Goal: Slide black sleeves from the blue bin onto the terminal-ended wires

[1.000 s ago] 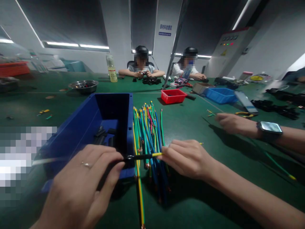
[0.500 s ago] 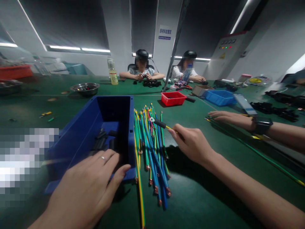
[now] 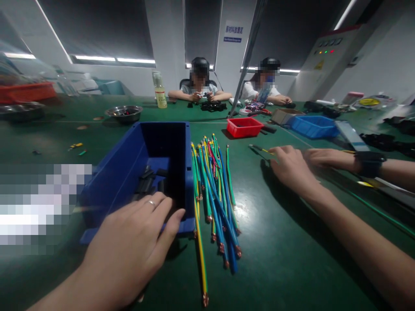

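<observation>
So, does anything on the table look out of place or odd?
One yellow-green wire juts nearer than the rest of the wire bundle, making it look uneven. Small yellow and green scraps lie loose on the table, left of the blue bin, like stray offcuts.

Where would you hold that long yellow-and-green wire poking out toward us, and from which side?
I'd probably pinch the yellow-and-green wire just behind its copper-coloured tip, coming from the right: that end juts out past the other wires, while the blue bin and left hand lie to its left.
</observation>
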### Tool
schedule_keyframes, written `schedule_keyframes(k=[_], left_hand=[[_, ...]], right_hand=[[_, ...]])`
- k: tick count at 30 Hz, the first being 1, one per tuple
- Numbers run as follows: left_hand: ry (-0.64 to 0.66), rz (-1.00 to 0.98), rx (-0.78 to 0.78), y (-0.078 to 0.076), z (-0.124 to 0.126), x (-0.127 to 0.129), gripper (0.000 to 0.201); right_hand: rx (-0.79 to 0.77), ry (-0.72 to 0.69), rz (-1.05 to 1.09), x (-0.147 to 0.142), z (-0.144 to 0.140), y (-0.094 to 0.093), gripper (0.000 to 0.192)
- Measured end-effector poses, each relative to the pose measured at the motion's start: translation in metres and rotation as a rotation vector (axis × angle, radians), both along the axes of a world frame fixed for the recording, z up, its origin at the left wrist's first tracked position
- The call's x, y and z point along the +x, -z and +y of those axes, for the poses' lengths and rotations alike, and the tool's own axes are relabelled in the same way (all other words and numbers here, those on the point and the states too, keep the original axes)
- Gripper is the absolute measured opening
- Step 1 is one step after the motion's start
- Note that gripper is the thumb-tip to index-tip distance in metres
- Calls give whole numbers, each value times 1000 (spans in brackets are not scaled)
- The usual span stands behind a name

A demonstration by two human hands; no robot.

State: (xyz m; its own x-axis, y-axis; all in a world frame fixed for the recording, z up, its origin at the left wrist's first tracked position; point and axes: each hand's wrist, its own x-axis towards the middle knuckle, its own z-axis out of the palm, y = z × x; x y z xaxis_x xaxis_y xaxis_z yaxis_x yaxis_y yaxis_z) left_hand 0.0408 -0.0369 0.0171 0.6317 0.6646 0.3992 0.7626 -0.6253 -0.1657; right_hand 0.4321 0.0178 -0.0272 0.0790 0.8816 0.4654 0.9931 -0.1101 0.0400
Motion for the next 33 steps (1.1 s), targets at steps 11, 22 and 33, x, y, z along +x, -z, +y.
schedule_keyframes(k=[11,22,33], left_hand=[[11,-32,-70,4,-1,-2,63],[19,-24,-88,1,-3,-4,64],[36,-13,-90,35,3,-20,51]], right_hand=[[-171,-132,-56,-6,9,14,41],[-209,-167,-32,-12,6,10,41],[-163,-126,-69,-11,4,-15,35]])
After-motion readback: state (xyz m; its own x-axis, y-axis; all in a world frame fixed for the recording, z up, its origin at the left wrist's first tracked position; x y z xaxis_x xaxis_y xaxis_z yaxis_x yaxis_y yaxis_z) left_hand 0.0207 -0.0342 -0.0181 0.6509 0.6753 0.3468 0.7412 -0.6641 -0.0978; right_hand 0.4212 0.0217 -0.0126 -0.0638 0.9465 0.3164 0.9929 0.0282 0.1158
